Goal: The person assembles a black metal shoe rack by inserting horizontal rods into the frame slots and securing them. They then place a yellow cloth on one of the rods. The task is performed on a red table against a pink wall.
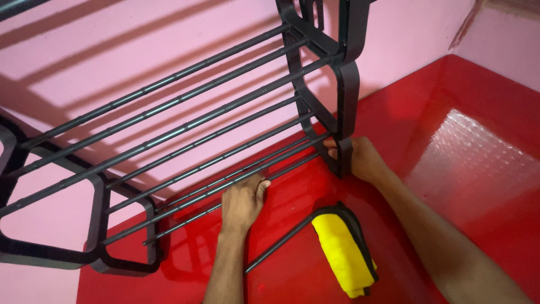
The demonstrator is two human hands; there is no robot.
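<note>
A black rack [185,126] with several thin horizontal rods and plastic side frames stands against a pink wall on a red floor. My left hand [243,201] grips one of the lowest rods near its middle. My right hand [360,159] holds the bottom of the right side frame [344,95], fingers wrapped around its lower end. A loose black rod [278,243] lies on the floor between my arms, next to a folded yellow cloth with black edging [344,250].
The left side frame [95,225] rests on the floor at lower left. The pink wall [112,50] is right behind the rack. The glossy red floor [472,163] stretches to the right, with a wall corner at upper right.
</note>
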